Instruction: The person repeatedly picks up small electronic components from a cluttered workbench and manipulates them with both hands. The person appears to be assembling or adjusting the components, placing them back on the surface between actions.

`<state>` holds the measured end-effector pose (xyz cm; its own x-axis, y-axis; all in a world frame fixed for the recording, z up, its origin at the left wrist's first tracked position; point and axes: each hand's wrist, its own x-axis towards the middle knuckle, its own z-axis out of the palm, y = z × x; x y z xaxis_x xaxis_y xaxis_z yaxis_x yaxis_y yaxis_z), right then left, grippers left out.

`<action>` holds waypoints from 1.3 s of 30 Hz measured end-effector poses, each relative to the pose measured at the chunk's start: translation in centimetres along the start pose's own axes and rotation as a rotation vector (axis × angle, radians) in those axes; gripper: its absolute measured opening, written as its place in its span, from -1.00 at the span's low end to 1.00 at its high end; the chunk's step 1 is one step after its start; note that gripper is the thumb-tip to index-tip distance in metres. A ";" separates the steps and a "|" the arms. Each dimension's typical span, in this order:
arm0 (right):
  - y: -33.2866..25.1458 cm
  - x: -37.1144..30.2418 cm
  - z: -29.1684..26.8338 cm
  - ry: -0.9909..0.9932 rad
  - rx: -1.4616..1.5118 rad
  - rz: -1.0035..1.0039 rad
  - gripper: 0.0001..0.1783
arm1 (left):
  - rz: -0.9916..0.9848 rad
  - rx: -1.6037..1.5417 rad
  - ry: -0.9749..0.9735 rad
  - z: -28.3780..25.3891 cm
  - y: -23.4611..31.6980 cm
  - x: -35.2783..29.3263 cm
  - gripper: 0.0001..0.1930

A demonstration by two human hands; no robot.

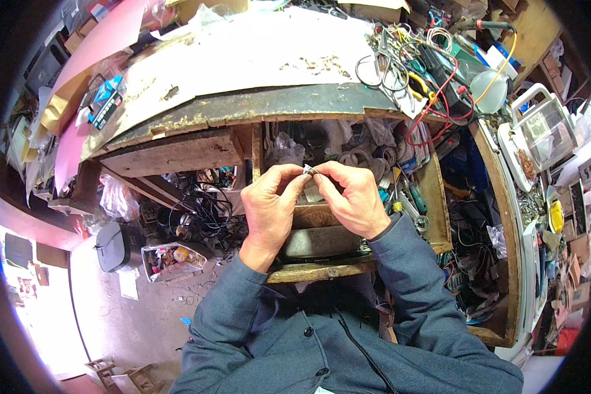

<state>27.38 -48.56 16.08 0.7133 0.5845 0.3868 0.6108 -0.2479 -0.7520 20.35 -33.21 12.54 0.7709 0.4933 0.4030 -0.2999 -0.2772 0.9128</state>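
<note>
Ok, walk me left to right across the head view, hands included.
Open box → left hand → small pinched piece → right hand → green screwdriver → cloudy tub → clear box with handle.

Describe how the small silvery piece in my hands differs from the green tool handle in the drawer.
The piece is silvery; the handle is green. The piece looks smaller than the handle. Your left hand and right hand pinch the piece; the handle lies in the drawer.
</note>
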 end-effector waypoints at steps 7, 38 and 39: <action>-0.5 0.1 0.1 0.012 0.041 0.009 -0.86 | -0.003 0.004 -0.003 -0.3 0.0 0.0 -0.86; -0.2 0.1 0.1 0.028 0.057 -0.048 -0.90 | -0.027 -0.038 -0.030 -0.4 0.3 0.0 -0.87; -0.2 0.1 0.1 0.024 0.056 -0.049 -0.90 | -0.028 -0.042 -0.033 -0.4 0.2 0.0 -0.86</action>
<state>27.30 -48.37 16.17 0.6916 0.5759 0.4358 0.6252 -0.1753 -0.7605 20.04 -32.90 12.72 0.7976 0.4725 0.3751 -0.3004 -0.2282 0.9261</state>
